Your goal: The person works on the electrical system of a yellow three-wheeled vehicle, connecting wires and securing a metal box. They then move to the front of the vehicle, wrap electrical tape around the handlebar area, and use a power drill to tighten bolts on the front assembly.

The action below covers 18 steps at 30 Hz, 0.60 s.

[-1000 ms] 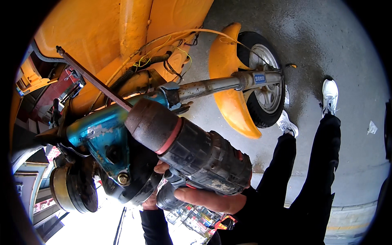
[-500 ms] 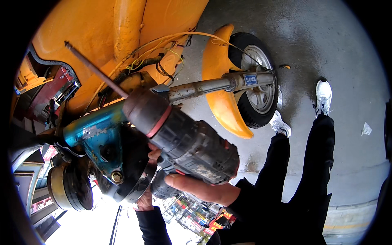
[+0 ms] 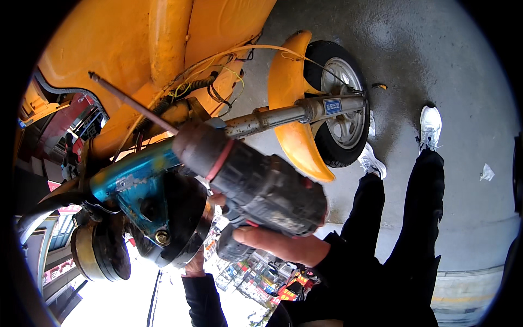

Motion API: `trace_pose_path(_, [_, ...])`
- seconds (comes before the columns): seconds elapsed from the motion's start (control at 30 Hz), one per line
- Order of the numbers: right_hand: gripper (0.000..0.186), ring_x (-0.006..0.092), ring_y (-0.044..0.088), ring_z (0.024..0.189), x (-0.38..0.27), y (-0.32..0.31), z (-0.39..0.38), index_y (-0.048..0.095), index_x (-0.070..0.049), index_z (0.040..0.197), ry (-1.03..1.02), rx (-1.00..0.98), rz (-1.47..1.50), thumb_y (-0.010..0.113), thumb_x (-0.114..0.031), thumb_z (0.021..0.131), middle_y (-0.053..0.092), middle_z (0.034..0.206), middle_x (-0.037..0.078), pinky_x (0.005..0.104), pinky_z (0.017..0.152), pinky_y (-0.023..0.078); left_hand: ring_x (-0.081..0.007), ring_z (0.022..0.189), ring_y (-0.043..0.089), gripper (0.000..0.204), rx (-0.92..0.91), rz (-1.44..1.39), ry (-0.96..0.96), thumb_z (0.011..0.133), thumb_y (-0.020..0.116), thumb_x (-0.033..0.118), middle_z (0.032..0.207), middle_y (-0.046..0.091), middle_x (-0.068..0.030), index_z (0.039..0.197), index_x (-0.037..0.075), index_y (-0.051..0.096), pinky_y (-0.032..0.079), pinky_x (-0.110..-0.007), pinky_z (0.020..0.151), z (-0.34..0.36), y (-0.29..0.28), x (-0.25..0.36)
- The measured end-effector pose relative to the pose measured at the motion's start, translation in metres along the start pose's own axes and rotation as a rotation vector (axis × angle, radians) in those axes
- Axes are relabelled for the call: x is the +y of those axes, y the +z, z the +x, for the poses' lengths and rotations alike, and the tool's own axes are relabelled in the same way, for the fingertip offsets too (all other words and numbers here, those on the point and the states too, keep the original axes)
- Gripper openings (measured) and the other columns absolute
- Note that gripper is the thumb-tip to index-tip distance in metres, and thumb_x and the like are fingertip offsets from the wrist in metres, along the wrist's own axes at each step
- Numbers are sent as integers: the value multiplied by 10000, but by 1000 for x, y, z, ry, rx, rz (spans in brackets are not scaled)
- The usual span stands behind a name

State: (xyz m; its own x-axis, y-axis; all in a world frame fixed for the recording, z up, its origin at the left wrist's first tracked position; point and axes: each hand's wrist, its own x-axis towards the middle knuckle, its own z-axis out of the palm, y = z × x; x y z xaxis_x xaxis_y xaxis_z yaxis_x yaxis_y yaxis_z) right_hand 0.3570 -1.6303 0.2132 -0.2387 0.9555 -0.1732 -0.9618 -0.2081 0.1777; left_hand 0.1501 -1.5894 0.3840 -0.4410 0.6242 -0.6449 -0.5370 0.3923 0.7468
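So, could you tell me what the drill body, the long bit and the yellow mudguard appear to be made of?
The drill body looks like dark moulded plastic, dull and grimy, with a red ring near the chuck. The long bit seems to be steel: thin, straight, brownish, possibly rusted. The yellow mudguard has a smooth glossy painted skin; whether it is metal or plastic cannot be told. The right hand grips the drill.

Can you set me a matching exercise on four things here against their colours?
Things:
1. drill
2. mudguard
3. motor housing
4. shoe

Colours:
a. white
b. teal blue
c. dark with a red ring
d. yellow

Pairs: 1-c, 2-d, 3-b, 4-a. The right hand holds the drill.
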Motion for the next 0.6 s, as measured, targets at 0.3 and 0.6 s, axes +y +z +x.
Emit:
trace_pose_path(0.3, [424,222,661,990,-151,-154,-104,542,-2,1236,1483,36,-269,591,2,815,676,985,107,408,977,492,-103,589,367,559,-228,325,-272,995,542,320,619,462,-10,1412,-28,407,300,-244,482,-37,12,-127])
trace_pose_path(0.6, [293,150,634,876,-206,-87,-100,595,-79,1135,907,-23,-565,618,-169,858,654,926,42,329,841,514,-128,727,458,302,-246,141,-38,961,612,241,1122,641,-75,1223,93,590,405,-234,560,-43,81,-137])
